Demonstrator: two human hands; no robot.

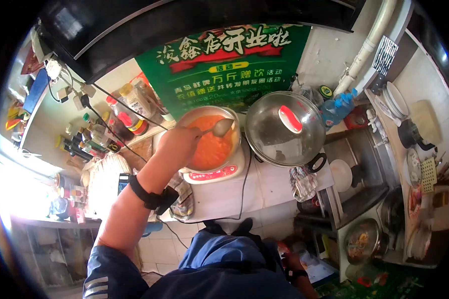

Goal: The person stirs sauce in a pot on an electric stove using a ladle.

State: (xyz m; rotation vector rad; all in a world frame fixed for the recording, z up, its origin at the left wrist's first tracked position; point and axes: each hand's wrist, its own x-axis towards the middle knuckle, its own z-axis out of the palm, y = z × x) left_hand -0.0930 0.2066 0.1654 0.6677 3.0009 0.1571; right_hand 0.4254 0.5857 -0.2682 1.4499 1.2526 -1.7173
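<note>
My left hand [180, 143] is closed around the handle of a metal spoon [223, 128]. The spoon's bowl is over a round pot [238, 130] of thick orange-red food [209, 149]. Beneath the pot is a white electric cooker [212, 175] with a red panel. My right hand [291, 260] hangs low beside my right leg, in shadow, close to some red and white items below; its fingers are too dark to make out. Right of the pot, a glass lid [264, 134] with a red knob [290, 119] covers a wide pan with a black handle [317, 162].
Bottles and jars [97, 132] line the left side, with power cords [129, 142] running past the cooker. A cloth [303, 183] hangs at the counter edge [264, 192]. At right are a sink [364, 174], a metal bowl [362, 240] and shelves of dishes.
</note>
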